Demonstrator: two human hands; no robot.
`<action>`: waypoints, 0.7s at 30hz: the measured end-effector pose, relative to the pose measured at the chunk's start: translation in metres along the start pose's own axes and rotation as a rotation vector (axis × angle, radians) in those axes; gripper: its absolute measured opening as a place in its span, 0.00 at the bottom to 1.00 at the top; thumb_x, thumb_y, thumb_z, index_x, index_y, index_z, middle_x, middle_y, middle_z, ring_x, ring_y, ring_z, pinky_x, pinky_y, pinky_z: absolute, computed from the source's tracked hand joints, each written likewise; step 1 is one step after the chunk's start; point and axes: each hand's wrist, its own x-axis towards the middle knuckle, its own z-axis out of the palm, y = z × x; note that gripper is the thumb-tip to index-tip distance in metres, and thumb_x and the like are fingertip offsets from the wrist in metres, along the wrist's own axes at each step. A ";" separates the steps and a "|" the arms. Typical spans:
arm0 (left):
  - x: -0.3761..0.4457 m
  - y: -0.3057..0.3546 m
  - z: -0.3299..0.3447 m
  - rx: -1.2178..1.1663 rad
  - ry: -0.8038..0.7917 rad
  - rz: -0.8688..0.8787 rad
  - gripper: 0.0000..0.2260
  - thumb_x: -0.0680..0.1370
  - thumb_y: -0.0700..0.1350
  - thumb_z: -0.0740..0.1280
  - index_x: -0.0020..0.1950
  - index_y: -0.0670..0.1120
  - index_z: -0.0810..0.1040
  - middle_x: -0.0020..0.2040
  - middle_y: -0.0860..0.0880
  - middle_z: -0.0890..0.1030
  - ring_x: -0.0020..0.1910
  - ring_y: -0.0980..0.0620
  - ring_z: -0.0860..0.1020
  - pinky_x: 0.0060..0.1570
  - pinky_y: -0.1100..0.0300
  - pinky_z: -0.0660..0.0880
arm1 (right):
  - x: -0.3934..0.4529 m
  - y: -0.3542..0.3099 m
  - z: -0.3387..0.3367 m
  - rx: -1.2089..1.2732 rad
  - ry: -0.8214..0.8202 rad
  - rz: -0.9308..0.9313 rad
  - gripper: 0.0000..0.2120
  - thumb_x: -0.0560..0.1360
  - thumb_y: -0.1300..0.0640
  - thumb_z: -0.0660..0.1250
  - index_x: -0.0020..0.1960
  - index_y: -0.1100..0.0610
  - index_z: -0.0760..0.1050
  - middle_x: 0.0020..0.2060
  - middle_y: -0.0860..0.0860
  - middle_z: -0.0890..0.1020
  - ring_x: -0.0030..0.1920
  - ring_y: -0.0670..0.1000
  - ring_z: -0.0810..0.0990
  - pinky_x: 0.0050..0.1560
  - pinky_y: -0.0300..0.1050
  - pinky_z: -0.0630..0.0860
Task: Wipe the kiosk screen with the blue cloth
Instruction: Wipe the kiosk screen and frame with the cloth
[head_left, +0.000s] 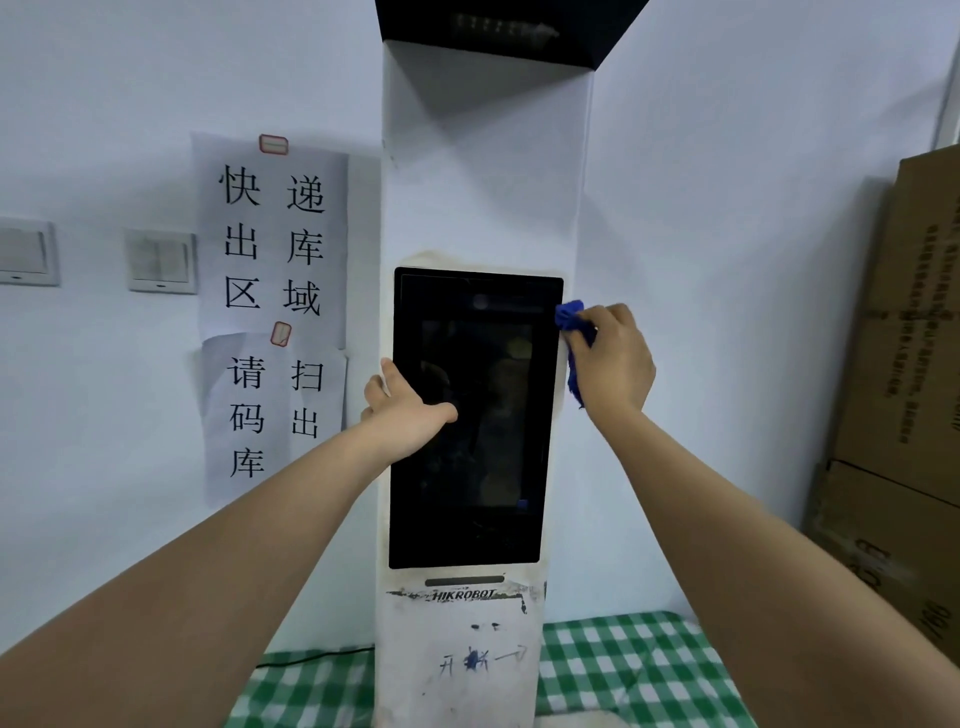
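A tall white kiosk (483, 197) stands in front of me with a dark, switched-off screen (475, 415) set in its face. My left hand (408, 410) grips the screen's left edge, thumb resting on the glass and fingers wrapped around the kiosk's side. My right hand (613, 358) is closed on the bunched blue cloth (571, 325) and presses it against the screen's upper right edge. Part of the cloth hangs down under my palm.
Paper signs (270, 312) and two light switches (162, 261) are on the wall to the left. Stacked cardboard boxes (904, 364) stand on the right. The kiosk rests on a surface with a green checked tablecloth (623, 670); a black cable (311, 657) runs behind it.
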 end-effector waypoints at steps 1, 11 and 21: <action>0.000 -0.001 0.000 -0.003 0.000 0.001 0.43 0.77 0.51 0.64 0.77 0.49 0.33 0.79 0.48 0.39 0.77 0.42 0.52 0.74 0.46 0.56 | 0.001 0.000 0.001 0.008 0.008 0.013 0.08 0.78 0.53 0.63 0.54 0.53 0.79 0.52 0.49 0.76 0.43 0.53 0.78 0.38 0.44 0.72; 0.000 -0.003 0.003 0.038 0.016 0.005 0.45 0.76 0.51 0.65 0.77 0.49 0.33 0.79 0.47 0.40 0.76 0.40 0.54 0.73 0.46 0.58 | -0.036 0.013 0.007 -0.029 -0.041 -0.147 0.07 0.77 0.55 0.66 0.53 0.53 0.79 0.49 0.48 0.77 0.44 0.50 0.77 0.37 0.46 0.75; 0.001 -0.009 -0.003 0.020 -0.024 0.034 0.44 0.76 0.50 0.65 0.77 0.51 0.33 0.78 0.49 0.40 0.76 0.41 0.55 0.73 0.47 0.57 | -0.055 -0.019 0.040 -0.085 -0.020 -0.487 0.05 0.69 0.62 0.73 0.45 0.57 0.80 0.43 0.52 0.78 0.39 0.54 0.77 0.24 0.42 0.69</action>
